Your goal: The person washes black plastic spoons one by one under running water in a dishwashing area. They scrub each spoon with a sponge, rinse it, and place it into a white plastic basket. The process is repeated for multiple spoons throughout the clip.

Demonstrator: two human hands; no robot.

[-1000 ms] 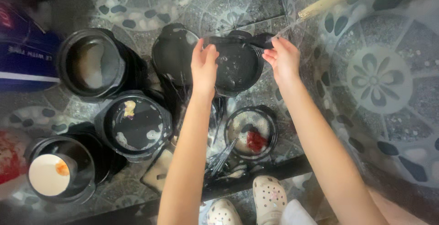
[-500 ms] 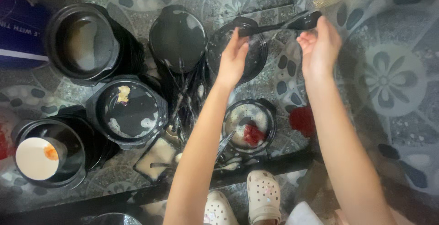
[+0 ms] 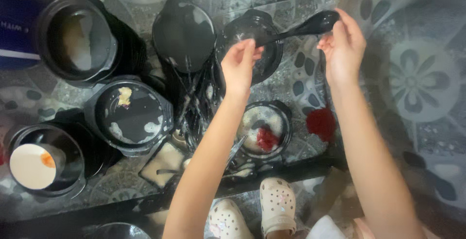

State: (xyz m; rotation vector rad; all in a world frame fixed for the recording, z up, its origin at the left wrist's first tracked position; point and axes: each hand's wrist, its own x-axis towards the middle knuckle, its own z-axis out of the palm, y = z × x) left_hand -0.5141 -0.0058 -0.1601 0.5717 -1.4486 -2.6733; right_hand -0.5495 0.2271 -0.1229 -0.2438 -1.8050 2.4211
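Note:
My left hand (image 3: 239, 65) grips the handle end of a black plastic spoon (image 3: 310, 25) above a round black bowl (image 3: 252, 40). My right hand (image 3: 343, 47) touches the spoon's bowl end with its fingers, under a thin stream of water. Below the hands lies a small black container (image 3: 266, 128) with white foam and a red scrap in it. A red blob (image 3: 321, 122) rests on the patterned tiles to its right.
Several black food containers stand to the left: a deep one (image 3: 77, 37), a lid (image 3: 183, 30), a dirty one (image 3: 130, 113), and one with a white disc (image 3: 41, 164). Black cutlery (image 3: 196, 103) lies between them. My white clogs (image 3: 276, 205) stand on a lower step.
The spoon has come up off the bowl and moved right. Both hands shifted right with it, and the red blob on the tiles came into sight.

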